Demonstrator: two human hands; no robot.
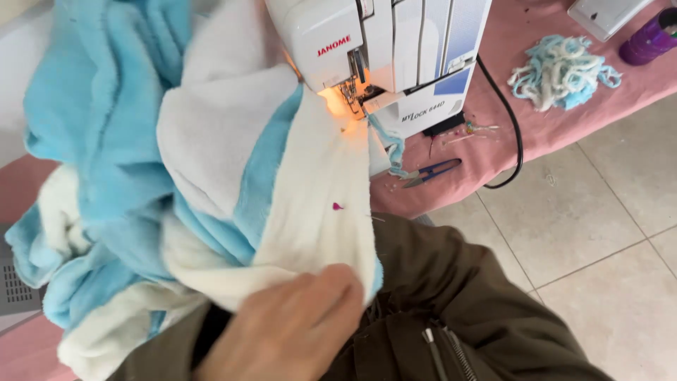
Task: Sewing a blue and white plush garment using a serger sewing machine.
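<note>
Hand (293, 328) at bottom centre, which one unclear, fingers together, flat on white-and-blue fleece (211, 176), sewing machine (381, 56) at top centre

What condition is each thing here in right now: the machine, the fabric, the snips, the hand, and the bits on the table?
White sewing machine: work light on, fabric under its foot.
Fluffy blue and cream fabric: bunched, edge fed into machine.
Pink-headed pin: stuck in the cream edge.
Blue-handled thread snips: lying on pink tablecloth, unused.
Pile of blue and cream trimmings: loose heap.
Purple cylinder: lying tilted.
Hand: pressing the fabric's lower edge; which hand is unclear.
</note>
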